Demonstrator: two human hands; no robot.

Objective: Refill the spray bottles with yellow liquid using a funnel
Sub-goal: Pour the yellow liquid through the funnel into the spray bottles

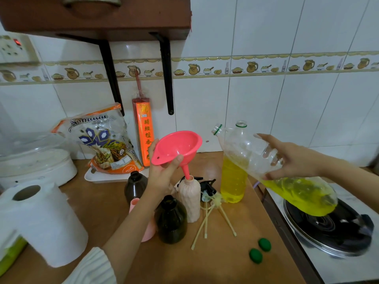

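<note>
Left hand: the left hand [164, 173] is raised over the wooden counter [223, 261]; the pink funnel [177, 147] is pinched at its rim, thumb on the near lip by the tab, the other fingers curled behind the bowl.
Funnel axis: tilted; the bowl opens up and toward the right, and the spout runs down and right from below the thumb into the mouth of the peach spray bottle [189, 198].
Peach spray bottle: upright, long axis vertical, just right of the left wrist.
Right hand: the right hand [291, 160] grips the clear plastic bottle [266, 169] from above, fingers spread and curled over its middle.
Clear bottle axis: near horizontal, neck raised; the open mouth points up-left toward the funnel, past the fingertips, and the base hangs low on the wrist side over the gas burner [328, 226]. Yellow liquid is pooled in the base end.
Second oil bottle [233, 177]: upright, uncapped, part full of yellow liquid, below and left of the right fingers.
Dark spray bottles: one [171, 220] is just right of the left forearm, one [135, 185] just left of the wrist; both upright.
Sprayer heads [207, 189]: laid between the peach bottle and the oil bottle, dip tubes trailing toward the camera.
Green caps [260, 250]: two, on the counter, well below the right hand.
</note>
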